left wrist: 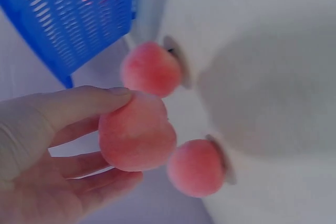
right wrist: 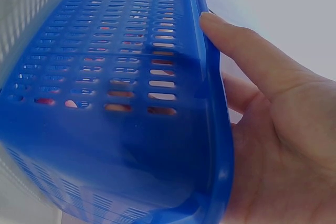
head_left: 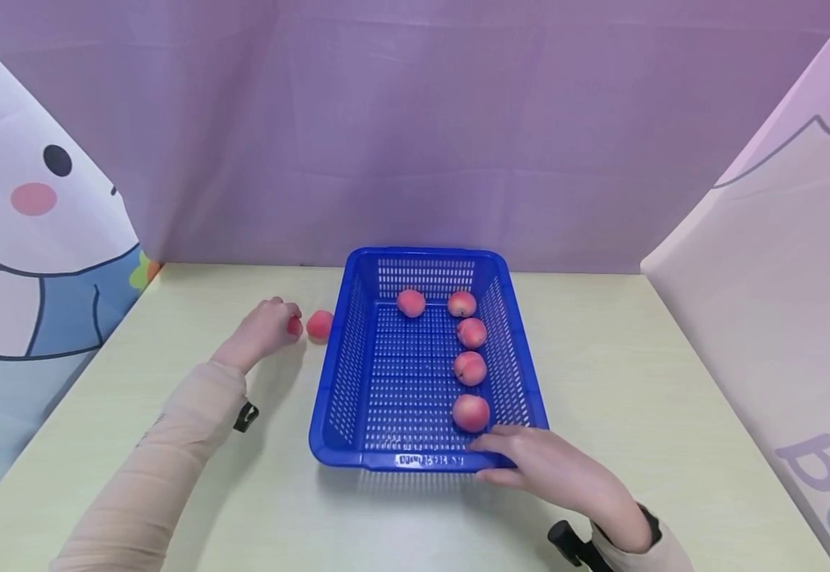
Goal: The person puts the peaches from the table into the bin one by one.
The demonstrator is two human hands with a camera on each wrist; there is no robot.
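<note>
My left hand (head_left: 263, 332) holds a pinkish-red peach (left wrist: 137, 135) between thumb and fingers, left of the blue plastic basket (head_left: 386, 460). In the left wrist view, two more peaches rest on the table close by: one (left wrist: 151, 70) nearer the basket, the other (left wrist: 195, 168) farther from it. The head view shows one beside the basket's left wall; the other is hidden by the hand. My right hand (head_left: 553, 469) grips the basket's near right corner, thumb outside the rim and fingers over it. Inside, several peaches line the right side, and a single peach (head_left: 411, 303) sits at the far left.
The basket stands on a pale table (head_left: 615, 381), its far end close to a purple cloth backdrop (head_left: 415, 135). Printed panels rise along the left and right sides of the table. Both wrists wear black straps.
</note>
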